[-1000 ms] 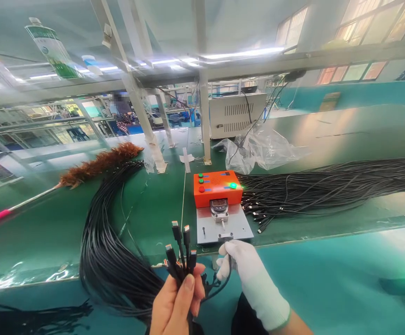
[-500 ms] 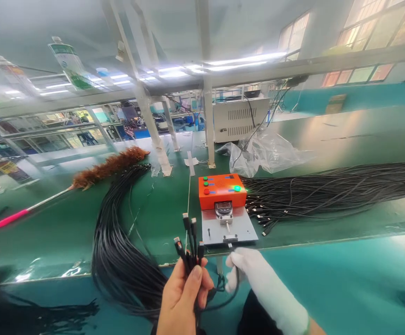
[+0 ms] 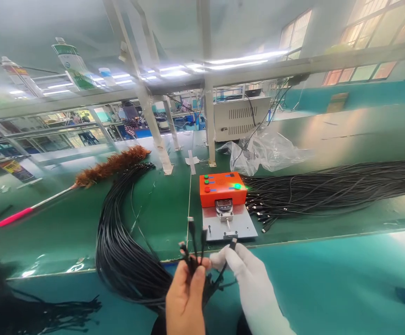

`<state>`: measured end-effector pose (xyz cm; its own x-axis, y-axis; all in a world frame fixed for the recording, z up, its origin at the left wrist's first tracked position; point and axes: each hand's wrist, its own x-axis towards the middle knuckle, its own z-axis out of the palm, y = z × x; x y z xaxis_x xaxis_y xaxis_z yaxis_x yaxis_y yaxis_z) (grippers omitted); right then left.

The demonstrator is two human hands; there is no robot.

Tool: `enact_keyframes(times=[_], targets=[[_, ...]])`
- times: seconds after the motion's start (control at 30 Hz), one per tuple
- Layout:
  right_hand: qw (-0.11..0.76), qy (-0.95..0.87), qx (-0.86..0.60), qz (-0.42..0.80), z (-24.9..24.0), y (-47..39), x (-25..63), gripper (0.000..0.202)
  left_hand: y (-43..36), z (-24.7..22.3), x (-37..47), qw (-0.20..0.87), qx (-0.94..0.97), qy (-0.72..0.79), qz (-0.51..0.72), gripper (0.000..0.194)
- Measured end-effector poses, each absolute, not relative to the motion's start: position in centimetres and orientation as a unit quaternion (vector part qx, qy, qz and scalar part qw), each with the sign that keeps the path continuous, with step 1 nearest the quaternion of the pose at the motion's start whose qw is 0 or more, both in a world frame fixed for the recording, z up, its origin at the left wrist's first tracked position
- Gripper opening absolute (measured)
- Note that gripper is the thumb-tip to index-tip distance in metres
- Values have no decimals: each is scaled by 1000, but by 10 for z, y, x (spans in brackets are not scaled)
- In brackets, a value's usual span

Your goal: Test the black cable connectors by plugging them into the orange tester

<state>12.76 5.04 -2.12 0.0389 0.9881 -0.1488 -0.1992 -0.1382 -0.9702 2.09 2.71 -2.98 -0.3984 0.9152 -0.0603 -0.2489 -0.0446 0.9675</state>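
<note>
My bare left hand [image 3: 188, 293] is closed around several black cables, their plugs [image 3: 192, 232] pointing up past the fingers. In a white glove, my right hand [image 3: 247, 274] pinches one black cable whose plug [image 3: 233, 242] stands just off the front edge of the metal plate [image 3: 230, 223]. The gloved fingertips are beside the left hand's fingers. An orange box [image 3: 219, 186] with a lit green button and a small round gauge [image 3: 224, 206] sits behind the plate. A long bundle of black cables [image 3: 118, 251] hangs over the table edge at the left.
More black cables [image 3: 328, 186] lie across the green table [image 3: 167, 200] on the right. Clear plastic film [image 3: 265, 151] and a grey metal case [image 3: 241, 118] are behind the orange box. A brown duster [image 3: 113, 166] with a pink handle lies at the left. White posts [image 3: 207, 116] rise from the table.
My right hand has moved slightly left toward my left hand, and its cable's plug has turned upward, away from the plate's front fixture. The plugs in my left hand have shifted and spread.
</note>
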Motion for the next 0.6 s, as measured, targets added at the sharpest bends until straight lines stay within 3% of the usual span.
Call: enact_keyframes(times=[0.27, 0.6], targets=[[473, -368, -509, 618, -58, 81, 148, 24, 28, -16, 13, 473, 289, 488, 674, 28], [460, -368, -505, 630, -57, 87, 149, 25, 27, -8, 17, 490, 275, 490, 666, 31]])
